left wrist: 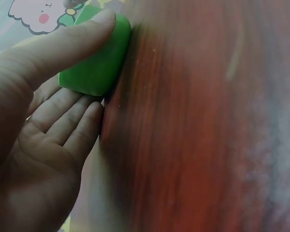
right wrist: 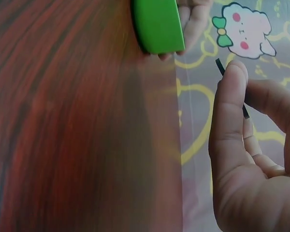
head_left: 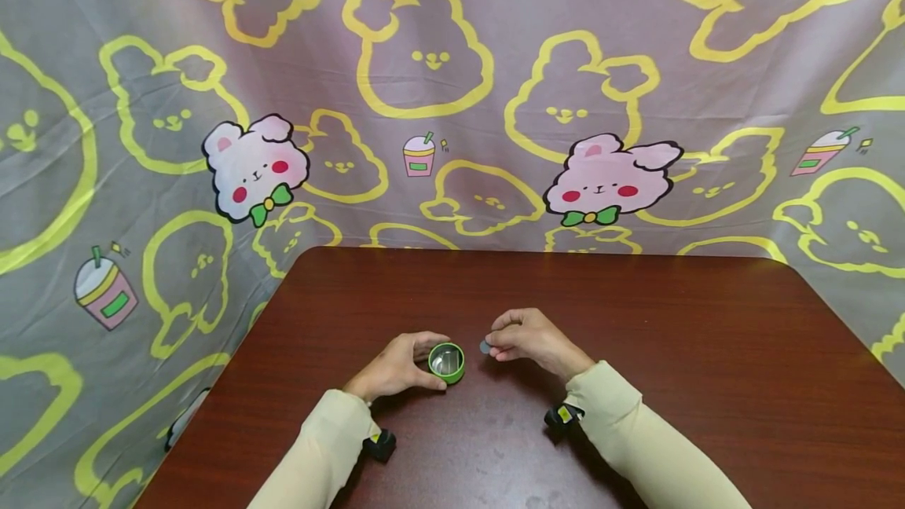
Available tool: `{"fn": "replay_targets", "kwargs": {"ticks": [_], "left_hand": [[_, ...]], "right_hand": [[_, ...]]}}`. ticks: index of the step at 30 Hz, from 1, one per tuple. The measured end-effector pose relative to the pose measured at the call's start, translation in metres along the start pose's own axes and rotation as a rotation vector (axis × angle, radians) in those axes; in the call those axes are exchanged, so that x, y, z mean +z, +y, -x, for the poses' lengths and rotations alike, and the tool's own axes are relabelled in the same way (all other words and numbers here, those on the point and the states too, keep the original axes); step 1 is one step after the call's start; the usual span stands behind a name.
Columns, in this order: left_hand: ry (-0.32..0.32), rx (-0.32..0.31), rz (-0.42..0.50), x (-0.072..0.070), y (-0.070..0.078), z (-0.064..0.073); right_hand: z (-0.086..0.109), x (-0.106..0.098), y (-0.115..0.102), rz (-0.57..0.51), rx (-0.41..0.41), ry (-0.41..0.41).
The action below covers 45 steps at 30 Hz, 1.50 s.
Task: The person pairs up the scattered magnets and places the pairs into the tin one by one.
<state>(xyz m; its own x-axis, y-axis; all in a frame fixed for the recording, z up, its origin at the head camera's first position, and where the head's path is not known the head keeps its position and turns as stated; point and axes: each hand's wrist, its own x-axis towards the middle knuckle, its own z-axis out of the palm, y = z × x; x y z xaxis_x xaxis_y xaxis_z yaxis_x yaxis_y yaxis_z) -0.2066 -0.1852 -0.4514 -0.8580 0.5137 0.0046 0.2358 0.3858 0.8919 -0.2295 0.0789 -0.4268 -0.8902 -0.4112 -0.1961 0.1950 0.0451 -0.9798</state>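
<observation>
A small round green tin (head_left: pixel 446 364) stands on the table with its top uncovered and its silvery inside showing. My left hand (head_left: pixel 401 366) holds it from the left, thumb along the near side and fingers along the far side. In the left wrist view the thumb lies across the green wall (left wrist: pixel 94 63) of the tin. Just right of the tin, my right hand (head_left: pixel 530 340) pinches a thin, grey, coin-like disc (head_left: pixel 485 346) between thumb and fingers. Seen from the right wrist, that disc (right wrist: pixel 247 112) is edge-on and dark, raised beside the tin (right wrist: pixel 157 26).
The dark red-brown wooden table (head_left: pixel 679 352) lies under both hands, its far edge meeting a patterned curtain (head_left: pixel 495 85). The curtain also hangs along the left and right sides. Black wrist cameras (head_left: pixel 563 416) are strapped at both cuffs.
</observation>
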Motion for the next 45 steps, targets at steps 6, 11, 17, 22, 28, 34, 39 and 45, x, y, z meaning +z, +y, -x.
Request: {"fn": "replay_targets", "kwargs": {"ticks": [6, 11, 17, 22, 28, 34, 39, 45], "left_hand": [[0.001, 0.010, 0.008, 0.000, -0.002, 0.000], [-0.004, 0.009, 0.009, 0.000, -0.003, -0.001], [-0.006, 0.011, 0.006, 0.000, -0.002, 0.000], [-0.004, 0.008, 0.006, 0.000, -0.003, 0.000], [-0.005, 0.029, 0.010, 0.000, -0.003, 0.000], [-0.007, 0.018, 0.020, 0.001, -0.002, -0.001], [-0.005, 0.007, 0.029, 0.001, -0.002, -0.001], [0.003, 0.008, 0.037, 0.001, -0.004, 0.000]], "right_hand": [[-0.005, 0.013, 0.001, 0.021, 0.014, -0.003], [-0.008, 0.021, 0.005, 0.031, 0.022, 0.011], [-0.012, 0.030, 0.008, 0.033, 0.029, 0.023], [-0.015, 0.037, 0.008, 0.050, 0.035, 0.037], [-0.017, 0.046, 0.006, 0.076, 0.045, 0.050], [-0.019, 0.051, 0.006, 0.089, 0.036, 0.047], [-0.019, 0.054, 0.006, 0.117, -0.017, 0.016], [-0.020, 0.054, 0.005, 0.113, -0.054, 0.024]]}}
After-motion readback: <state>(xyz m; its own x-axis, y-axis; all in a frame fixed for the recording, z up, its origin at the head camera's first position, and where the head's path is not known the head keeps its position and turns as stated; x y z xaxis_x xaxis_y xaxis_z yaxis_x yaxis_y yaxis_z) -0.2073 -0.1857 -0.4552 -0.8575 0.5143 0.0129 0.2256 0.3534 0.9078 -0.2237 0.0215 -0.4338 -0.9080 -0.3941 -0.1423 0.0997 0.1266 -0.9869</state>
